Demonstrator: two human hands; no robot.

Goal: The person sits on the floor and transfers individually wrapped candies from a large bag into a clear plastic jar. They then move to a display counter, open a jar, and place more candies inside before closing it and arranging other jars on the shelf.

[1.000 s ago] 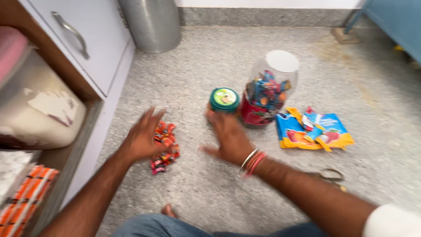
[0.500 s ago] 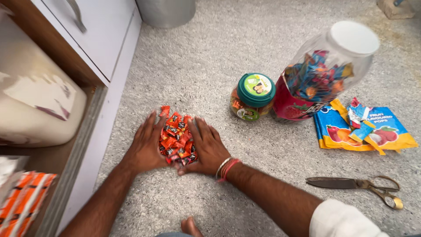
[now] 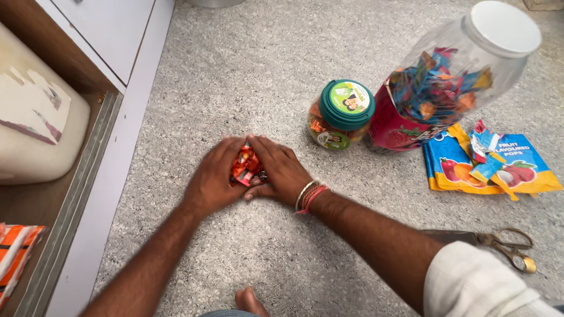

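Pile of small red-and-orange wrapped candies lies on the speckled grey floor, cupped between both hands. Left hand and right hand press in from either side, fingers curved round the heap, grasping it. Just beyond: small green-lidded plastic jar, touching a large clear white-lidded candy jar. Brass-handled scissors lie near the right forearm
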